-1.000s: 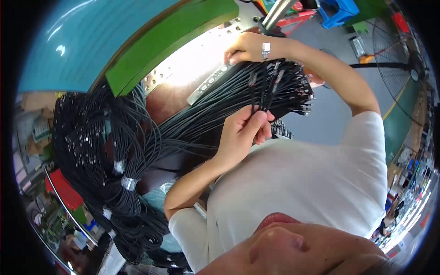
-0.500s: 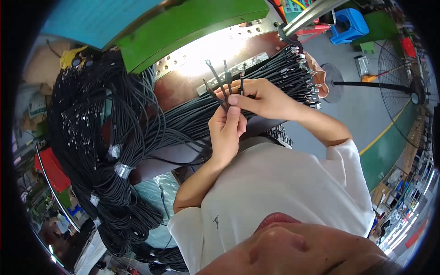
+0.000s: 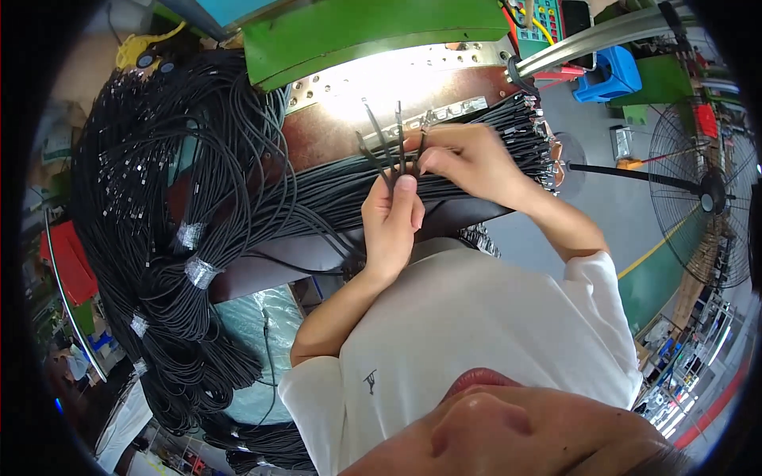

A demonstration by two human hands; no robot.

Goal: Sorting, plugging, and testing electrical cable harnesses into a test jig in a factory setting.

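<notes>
The person's left hand (image 3: 390, 226) is closed in a fist around a few thin black cables (image 3: 389, 147), thumb pressed up against them, so that their ends stand up and fan out above the knuckles. The right hand (image 3: 468, 159) comes in from the other side with its fingers pinched narrowly on the rightmost of those upright cable ends, just beside the left thumb. Both hands sit over a dark brown worktop (image 3: 333, 135), where a thick flat bundle of long black cables (image 3: 333, 194) runs across from the left and ends in a row of small metal-tipped plugs (image 3: 533, 127) at the right edge, right behind the right wrist. To the left, a great heap of coiled black cables (image 3: 175, 230) hangs down off the bench, the hanks bound here and there with pale tape bands (image 3: 200, 271). Behind the worktop stands a green metal machine housing (image 3: 373, 32) with a bright perforated metal strip (image 3: 397, 75) below it. As for containers, a blue plastic crate (image 3: 607, 75) sits on the floor to the upper right, and a red plastic bin (image 3: 70, 266) shows at the far left; I cannot tell what either one holds. A black standing fan (image 3: 702, 190) stands off to the right.
</notes>
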